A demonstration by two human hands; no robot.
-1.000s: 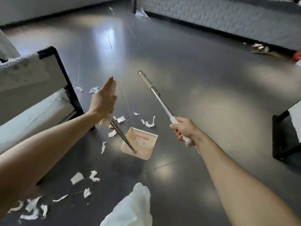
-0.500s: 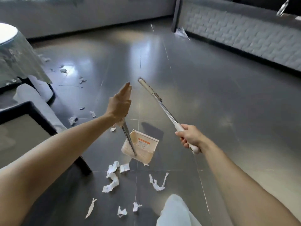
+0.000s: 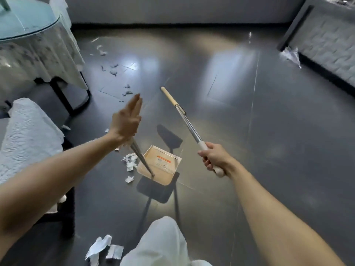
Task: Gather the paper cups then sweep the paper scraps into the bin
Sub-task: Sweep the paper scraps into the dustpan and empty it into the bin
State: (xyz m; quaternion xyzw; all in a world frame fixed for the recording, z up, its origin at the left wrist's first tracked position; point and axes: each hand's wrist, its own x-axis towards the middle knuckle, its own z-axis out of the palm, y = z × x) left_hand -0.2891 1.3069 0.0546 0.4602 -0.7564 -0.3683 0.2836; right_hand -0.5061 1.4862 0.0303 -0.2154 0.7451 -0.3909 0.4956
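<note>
While the dustpan (image 3: pixel 163 166) is hung from the straight-fingered left grip (image 3: pixel 125 121) and the broom handle (image 3: pixel 184 120) clasped in the right grip (image 3: pixel 211 160), the pan should be laid flat by the paper scraps (image 3: pixel 130 162) just beside it

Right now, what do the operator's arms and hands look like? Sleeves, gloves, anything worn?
The left forearm and right forearm are bare to the frame edge, no sleeves in view. The left hand and right hand wear no gloves; no watch, band or ring shows on the visible sides.
</note>
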